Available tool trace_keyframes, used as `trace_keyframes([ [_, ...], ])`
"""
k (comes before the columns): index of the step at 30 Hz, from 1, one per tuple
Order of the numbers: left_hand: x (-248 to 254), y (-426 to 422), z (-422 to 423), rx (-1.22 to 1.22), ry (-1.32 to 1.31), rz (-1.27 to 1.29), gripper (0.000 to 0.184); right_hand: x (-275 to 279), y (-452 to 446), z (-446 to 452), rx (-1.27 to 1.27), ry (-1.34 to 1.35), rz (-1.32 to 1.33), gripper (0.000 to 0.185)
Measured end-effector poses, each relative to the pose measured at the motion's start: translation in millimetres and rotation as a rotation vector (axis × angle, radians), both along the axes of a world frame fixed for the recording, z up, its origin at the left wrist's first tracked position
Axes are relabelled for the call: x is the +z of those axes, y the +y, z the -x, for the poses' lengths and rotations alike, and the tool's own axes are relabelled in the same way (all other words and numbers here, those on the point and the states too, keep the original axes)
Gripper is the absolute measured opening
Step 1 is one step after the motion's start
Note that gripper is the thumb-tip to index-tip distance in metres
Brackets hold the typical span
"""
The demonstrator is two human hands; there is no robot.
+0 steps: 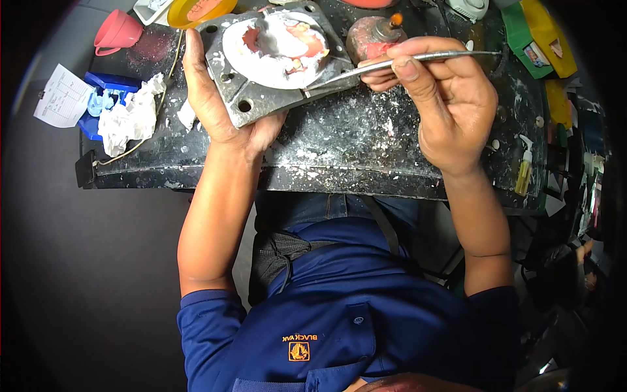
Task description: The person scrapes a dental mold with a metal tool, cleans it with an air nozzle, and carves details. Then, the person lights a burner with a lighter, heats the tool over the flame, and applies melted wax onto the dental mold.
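Observation:
A grey metal plate [261, 104] with holes near its corners carries a round white mould [277, 73] with pink and red material in its hollow. My left hand [222, 108] holds this plate from its left side and from below, tilted above the table. Between the thumb and fingers of my right hand [450, 98] is a thin metal tool [424, 57]. Its left tip reaches the plate's surface at the mould's lower right edge. Behind the fingers of my right hand stands a rounded burner [372, 36] with a small orange flame [396, 20] at its top.
The dark table [326, 140] is strewn with white crumbs. At left are a pink cup [119, 32], crumpled white paper [134, 114], a blue tray [88, 124], a paper slip [63, 96] and a cord. A yellow bowl [183, 13] sits behind; a spray bottle [524, 171] lies right.

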State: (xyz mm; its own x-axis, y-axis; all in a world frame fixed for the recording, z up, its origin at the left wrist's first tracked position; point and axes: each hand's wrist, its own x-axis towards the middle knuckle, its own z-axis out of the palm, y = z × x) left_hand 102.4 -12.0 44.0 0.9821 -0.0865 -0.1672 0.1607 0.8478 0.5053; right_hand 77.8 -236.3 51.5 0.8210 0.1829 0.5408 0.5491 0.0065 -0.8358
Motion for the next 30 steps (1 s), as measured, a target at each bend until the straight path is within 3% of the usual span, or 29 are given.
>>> trace_keyframes([
  [22,0,0,1,0.015,0.017,-0.022,0.073,1,-23,-10,0.023,0.040,-0.020,0.016],
  [26,4,-2,1,0.050,0.062,-0.034,0.074,-4,-74,-33,-0.160,0.203,-0.237,0.022],
  [30,4,-4,-1,0.089,0.083,-0.065,0.080,-14,-82,-41,-0.161,0.277,-0.295,0.021],
])
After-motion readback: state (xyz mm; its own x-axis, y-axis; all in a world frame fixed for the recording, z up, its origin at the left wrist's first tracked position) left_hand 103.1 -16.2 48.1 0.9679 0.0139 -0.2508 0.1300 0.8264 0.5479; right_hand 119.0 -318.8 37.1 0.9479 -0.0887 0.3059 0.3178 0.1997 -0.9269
